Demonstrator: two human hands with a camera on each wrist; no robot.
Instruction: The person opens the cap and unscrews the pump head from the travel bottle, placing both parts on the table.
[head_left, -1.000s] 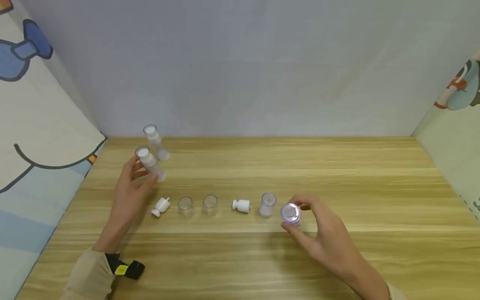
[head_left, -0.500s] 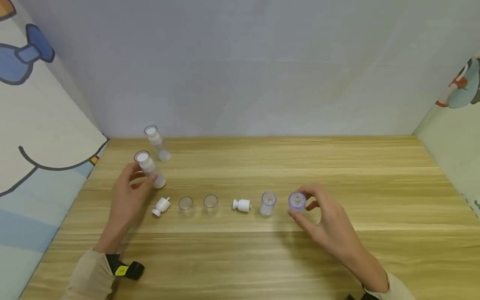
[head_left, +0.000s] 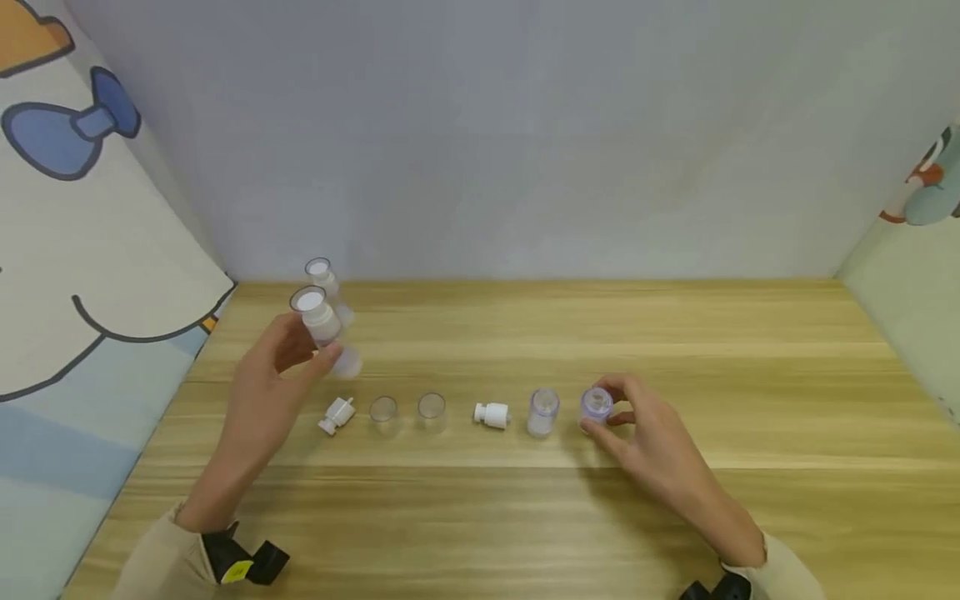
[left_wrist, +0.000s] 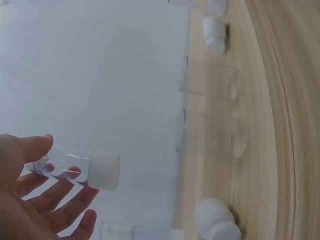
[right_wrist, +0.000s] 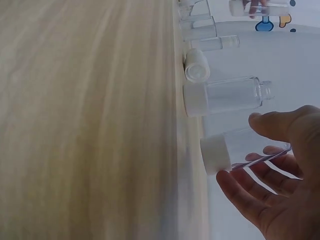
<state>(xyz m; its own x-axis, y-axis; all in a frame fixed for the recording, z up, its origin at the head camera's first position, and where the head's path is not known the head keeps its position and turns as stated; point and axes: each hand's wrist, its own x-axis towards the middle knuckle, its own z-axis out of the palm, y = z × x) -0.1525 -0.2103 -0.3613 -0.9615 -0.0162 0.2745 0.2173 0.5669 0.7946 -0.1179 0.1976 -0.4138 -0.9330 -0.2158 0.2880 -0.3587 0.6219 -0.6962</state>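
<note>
In the head view, my left hand grips a clear pump bottle with a white pump, a transparent cap and a white base. The bottle is raised off the table; the left wrist view shows fingers and thumb around its clear body. My right hand holds an open-topped clear bottle between thumb and fingers. Its white base shows in the right wrist view, close to the table. Beside it stands a matching open bottle, also without a pump.
Between the hands, two transparent caps stand in a row. One white pump head lies right of them, and another pump head lies to their left. A second complete pump bottle stands behind my left hand's bottle. Grey backdrop borders the wooden table.
My left hand has lifted its pump bottle from the table. The right hand has carried the open bottle a little rightward and back, away from its neighbour. The head view has shifted slightly.
</note>
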